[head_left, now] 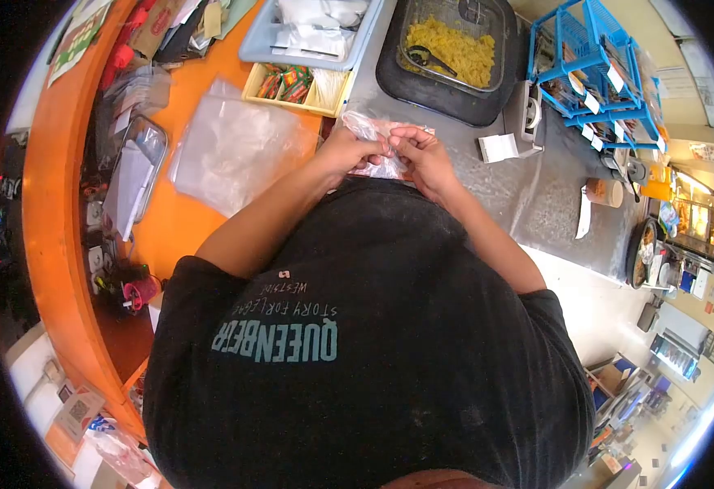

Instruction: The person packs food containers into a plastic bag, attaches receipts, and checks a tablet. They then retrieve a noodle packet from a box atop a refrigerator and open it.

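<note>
Close in front of my body, at the counter's near edge, both hands meet at a clear plastic bag (373,128). My left hand (347,152) is closed, pinching the bag with thumb and fingers. Opposite it, my right hand (426,159) grips the bag's other side, its fingertips almost touching the left thumb. Reddish colour shows through the plastic, but I cannot make out what is inside. Left of my hands lies a stack of flat clear plastic bags (239,147) on the orange counter (186,90).
Beyond my hands stand a yellow box (320,99) of small packets, a blue-grey tub (251,45) and a container of yellow food (455,49) with a black spoon. A tape dispenser (524,118) and blue baskets (593,61) are at right.
</note>
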